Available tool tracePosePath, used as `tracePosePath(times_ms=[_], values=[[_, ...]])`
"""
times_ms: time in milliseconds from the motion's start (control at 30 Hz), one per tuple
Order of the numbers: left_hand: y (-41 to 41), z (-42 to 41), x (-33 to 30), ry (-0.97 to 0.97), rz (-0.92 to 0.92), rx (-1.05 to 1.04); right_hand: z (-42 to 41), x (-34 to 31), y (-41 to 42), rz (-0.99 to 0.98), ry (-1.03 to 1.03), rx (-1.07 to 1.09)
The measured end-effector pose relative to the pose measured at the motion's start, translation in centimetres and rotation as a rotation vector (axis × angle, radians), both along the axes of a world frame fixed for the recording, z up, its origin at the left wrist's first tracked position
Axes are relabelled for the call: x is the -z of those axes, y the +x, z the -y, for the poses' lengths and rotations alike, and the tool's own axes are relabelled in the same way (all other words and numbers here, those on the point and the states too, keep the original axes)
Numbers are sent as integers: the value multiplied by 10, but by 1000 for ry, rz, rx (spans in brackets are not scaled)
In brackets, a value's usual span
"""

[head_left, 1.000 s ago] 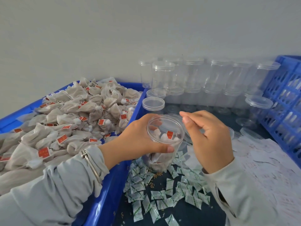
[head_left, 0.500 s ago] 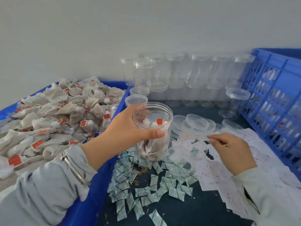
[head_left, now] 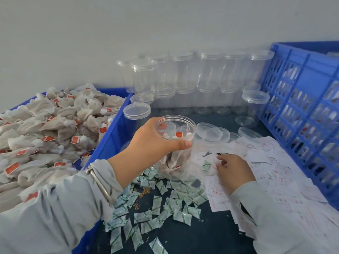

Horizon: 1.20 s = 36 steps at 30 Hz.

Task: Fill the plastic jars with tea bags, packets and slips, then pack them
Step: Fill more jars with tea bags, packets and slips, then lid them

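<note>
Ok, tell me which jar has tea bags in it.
The open jar gripped by the left hand; the stacked jars behind look empty.

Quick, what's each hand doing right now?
Left hand: grips the open jar of tea bags near its rim.
Right hand: rests on the paper slips, fingers curled; whether it pinches one cannot be told.
</note>
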State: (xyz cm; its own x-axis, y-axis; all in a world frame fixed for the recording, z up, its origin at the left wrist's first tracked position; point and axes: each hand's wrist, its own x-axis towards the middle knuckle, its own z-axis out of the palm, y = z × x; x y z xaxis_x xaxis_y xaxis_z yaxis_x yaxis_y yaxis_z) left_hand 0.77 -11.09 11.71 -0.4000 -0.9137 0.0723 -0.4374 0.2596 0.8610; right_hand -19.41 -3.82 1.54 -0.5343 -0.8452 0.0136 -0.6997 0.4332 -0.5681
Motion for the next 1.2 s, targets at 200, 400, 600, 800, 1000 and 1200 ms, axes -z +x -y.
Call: tracePosePath(times_ms=[200,400,600,800,1000,1200], values=[[-6,-3,6,-35,50,65,0,4,-9,236,-179,64],[0,-11,7,-12,65,127,5,16,-19,-78,-21,87],[2,-11,8,-11,72,135,6,21,-22,-172,102,126],[1,-11,8,-6,73,131,14,19,-17,-69,2,219],[1,-10,10,-18,65,136,5,9,-12,40,-273,232],[1,-11,13,-45,85,169,-16,-30,2,180,-692,277]])
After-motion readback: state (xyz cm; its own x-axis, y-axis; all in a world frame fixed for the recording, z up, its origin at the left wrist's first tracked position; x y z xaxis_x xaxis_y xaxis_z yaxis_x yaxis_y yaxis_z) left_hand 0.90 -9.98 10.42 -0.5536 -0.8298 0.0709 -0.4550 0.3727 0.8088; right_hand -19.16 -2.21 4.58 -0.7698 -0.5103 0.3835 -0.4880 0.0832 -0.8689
